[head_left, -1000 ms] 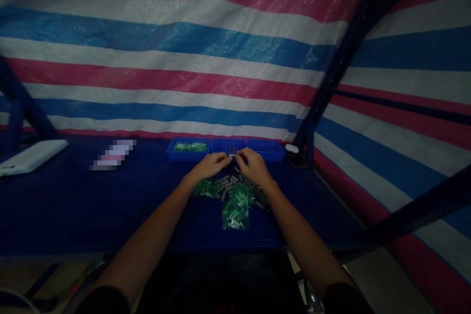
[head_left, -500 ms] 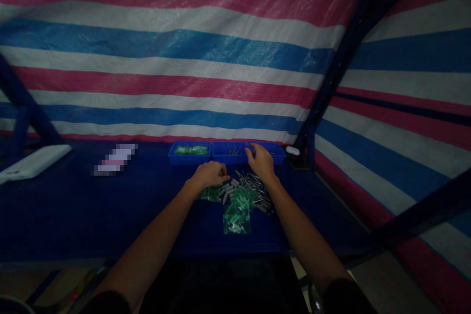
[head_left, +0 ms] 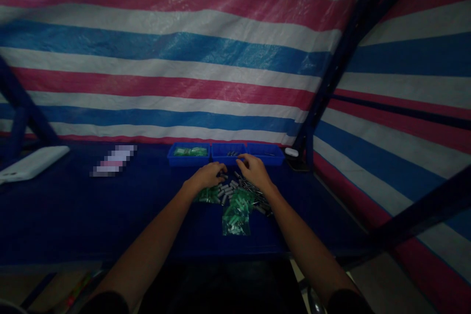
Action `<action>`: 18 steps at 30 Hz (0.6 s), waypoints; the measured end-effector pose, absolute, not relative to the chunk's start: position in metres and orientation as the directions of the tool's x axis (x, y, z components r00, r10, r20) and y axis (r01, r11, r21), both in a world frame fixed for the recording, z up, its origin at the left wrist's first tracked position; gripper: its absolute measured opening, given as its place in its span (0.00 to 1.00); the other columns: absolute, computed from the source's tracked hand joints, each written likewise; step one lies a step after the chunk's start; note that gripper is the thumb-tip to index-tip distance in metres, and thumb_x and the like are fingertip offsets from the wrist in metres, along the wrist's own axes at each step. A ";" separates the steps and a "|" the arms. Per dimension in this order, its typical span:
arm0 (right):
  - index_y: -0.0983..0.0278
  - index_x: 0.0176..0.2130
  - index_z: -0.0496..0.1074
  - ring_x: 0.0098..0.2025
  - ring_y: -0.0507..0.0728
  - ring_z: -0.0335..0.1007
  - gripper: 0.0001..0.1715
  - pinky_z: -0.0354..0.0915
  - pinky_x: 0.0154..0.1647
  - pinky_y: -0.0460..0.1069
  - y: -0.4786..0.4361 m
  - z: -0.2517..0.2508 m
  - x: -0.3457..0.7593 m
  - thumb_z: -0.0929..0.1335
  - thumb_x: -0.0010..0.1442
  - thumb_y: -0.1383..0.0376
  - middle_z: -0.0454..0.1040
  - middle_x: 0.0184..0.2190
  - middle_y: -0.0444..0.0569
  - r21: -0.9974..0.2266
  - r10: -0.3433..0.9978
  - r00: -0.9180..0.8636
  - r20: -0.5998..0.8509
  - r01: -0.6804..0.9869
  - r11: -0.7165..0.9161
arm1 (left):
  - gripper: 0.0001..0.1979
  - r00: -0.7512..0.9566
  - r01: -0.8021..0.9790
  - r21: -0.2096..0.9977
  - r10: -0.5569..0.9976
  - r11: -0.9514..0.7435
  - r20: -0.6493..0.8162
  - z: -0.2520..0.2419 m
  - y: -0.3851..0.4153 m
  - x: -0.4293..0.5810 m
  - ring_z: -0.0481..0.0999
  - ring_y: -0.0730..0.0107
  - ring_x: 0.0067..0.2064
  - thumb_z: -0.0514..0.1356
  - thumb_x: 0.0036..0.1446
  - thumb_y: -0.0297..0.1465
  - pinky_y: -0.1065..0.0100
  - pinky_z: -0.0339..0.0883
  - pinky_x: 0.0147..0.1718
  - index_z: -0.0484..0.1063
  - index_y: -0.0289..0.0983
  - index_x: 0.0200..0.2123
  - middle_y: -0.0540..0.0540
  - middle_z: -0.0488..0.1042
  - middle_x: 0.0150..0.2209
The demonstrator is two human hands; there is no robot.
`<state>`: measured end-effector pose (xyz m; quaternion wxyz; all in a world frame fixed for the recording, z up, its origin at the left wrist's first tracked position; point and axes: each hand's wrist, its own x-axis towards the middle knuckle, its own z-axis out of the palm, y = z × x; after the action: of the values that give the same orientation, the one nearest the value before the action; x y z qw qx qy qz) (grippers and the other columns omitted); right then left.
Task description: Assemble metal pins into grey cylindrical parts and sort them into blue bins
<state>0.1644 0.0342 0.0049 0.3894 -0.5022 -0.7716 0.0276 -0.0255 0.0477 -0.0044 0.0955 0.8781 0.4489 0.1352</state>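
Note:
A heap of small grey metal cylinders (head_left: 235, 189) and green plastic pieces (head_left: 235, 213) lies on the dark blue table (head_left: 91, 211). My left hand (head_left: 209, 175) rests curled over the heap's left side, fingers bent onto the grey pieces. My right hand (head_left: 253, 170) hovers over the heap's far right side, fingers curved down towards the pieces. What either hand holds is too small and dark to make out. Three blue trays stand just behind: the left tray (head_left: 188, 153) with green parts, the middle tray (head_left: 228, 153) with a few grey parts, the right tray (head_left: 265, 153).
A white flat device (head_left: 31, 163) lies at the table's far left and a blurred-out label (head_left: 113, 160) sits beside it. A small white object (head_left: 291, 152) rests by the dark blue frame post (head_left: 312, 108). Striped tarpaulin walls close in the back and right.
My right hand reached to the right tray half a second ago and has come back over the heap. My left hand dropped from in front of the trays onto the heap.

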 end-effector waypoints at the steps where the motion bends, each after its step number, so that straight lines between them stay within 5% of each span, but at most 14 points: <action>1: 0.64 0.39 0.71 0.26 0.51 0.64 0.14 0.58 0.29 0.46 0.034 0.005 0.164 0.62 0.58 0.60 0.71 0.25 0.46 -0.436 0.795 -0.195 0.575 0.749 0.499 | 0.11 0.548 0.773 0.285 0.823 -0.566 0.149 -0.005 0.049 -0.027 0.71 0.65 0.41 0.58 0.50 0.31 0.69 0.63 0.41 0.70 0.38 0.39 0.45 0.72 0.39; 4: 0.64 0.38 0.71 0.26 0.51 0.64 0.15 0.58 0.29 0.46 0.032 0.006 0.162 0.61 0.59 0.59 0.70 0.24 0.45 -0.447 0.786 -0.207 0.582 0.726 0.522 | 0.07 0.545 0.768 0.295 0.823 -0.568 0.164 -0.005 0.051 -0.027 0.71 0.65 0.39 0.56 0.52 0.31 0.69 0.62 0.39 0.71 0.37 0.35 0.44 0.73 0.37; 11: 0.64 0.43 0.68 0.30 0.52 0.64 0.16 0.59 0.33 0.47 0.026 0.004 0.154 0.65 0.55 0.62 0.69 0.27 0.45 -0.389 0.724 -0.369 0.583 0.655 0.647 | 0.15 0.515 0.578 0.624 0.828 -0.526 0.222 0.005 0.053 -0.021 0.69 0.69 0.31 0.46 0.57 0.34 0.71 0.61 0.31 0.69 0.34 0.28 0.48 0.71 0.27; 18: 0.63 0.36 0.68 0.32 0.52 0.63 0.08 0.57 0.34 0.46 0.022 0.006 0.150 0.62 0.59 0.63 0.69 0.30 0.46 -0.334 0.690 -0.383 0.615 0.666 0.667 | 0.20 0.426 0.459 0.771 0.871 -0.442 0.245 0.008 0.055 -0.018 0.65 0.72 0.25 0.44 0.57 0.39 0.70 0.59 0.26 0.67 0.33 0.24 0.49 0.67 0.22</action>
<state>0.1495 0.0216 0.0061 0.3776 -0.4077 -0.8313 0.0155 -0.0181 0.0551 0.0077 0.3147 0.7836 0.4244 0.3269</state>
